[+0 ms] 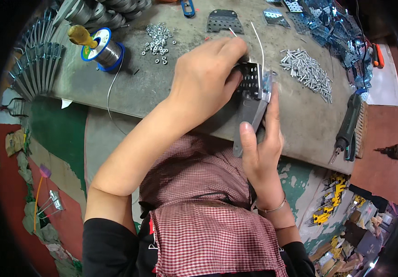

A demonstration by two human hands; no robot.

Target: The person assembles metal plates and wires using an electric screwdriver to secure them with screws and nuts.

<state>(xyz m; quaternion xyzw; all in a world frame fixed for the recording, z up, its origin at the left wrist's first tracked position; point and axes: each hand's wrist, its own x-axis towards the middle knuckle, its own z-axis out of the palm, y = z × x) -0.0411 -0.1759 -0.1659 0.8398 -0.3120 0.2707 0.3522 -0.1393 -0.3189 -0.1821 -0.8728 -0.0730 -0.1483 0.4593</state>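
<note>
My right hand is wrapped round a long grey handle-like housing, held tilted above the bench's front edge. A black perforated metal plate stands at the housing's upper end, beside a shiny clear or metallic part. My left hand reaches across from the left, fingers curled and thumb pressed at the plate's left edge; its fingertips are partly hidden. From the top of the assembly a thin white wire sticks up. Another short wire end shows just above my left knuckles.
On the grey bench lie small nuts, a solder spool, a dark perforated plate and a pile of metal pins. At right sit an electric screwdriver, a brush and stacked metal plates.
</note>
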